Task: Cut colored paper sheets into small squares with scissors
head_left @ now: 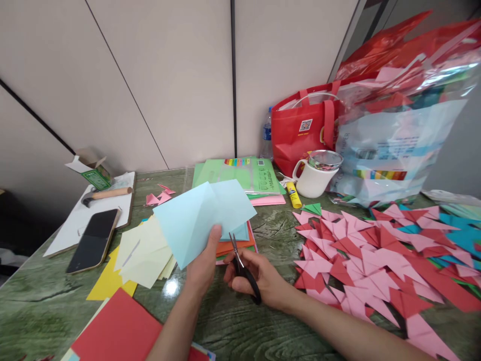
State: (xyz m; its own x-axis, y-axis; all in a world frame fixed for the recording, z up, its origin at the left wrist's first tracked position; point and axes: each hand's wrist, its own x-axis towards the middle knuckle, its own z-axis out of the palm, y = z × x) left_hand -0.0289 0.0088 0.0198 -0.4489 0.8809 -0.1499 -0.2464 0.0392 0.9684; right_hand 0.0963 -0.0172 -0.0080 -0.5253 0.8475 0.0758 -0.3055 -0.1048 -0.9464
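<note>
My left hand (203,265) pinches the lower edge of a light blue sheet of paper (203,215) and holds it up over the table, with a crease down its middle. Just to its right, my right hand (259,281) grips black-handled scissors (242,265) whose blades point up at the sheet's bottom edge, slightly parted. Beneath the sheet lies a small stack of blue and orange paper (236,243). Pale yellow squares (145,250) sit to the left of my hands.
Folded pink and red paper triangles (376,250) cover the table's right side. A phone (93,239) and a hammer (107,194) lie at left, a red sheet (120,328) at front. Behind are a coloured-paper pack (248,174), glue stick (293,194), white mug (315,175), red bag (304,130) and plastic bags (406,130).
</note>
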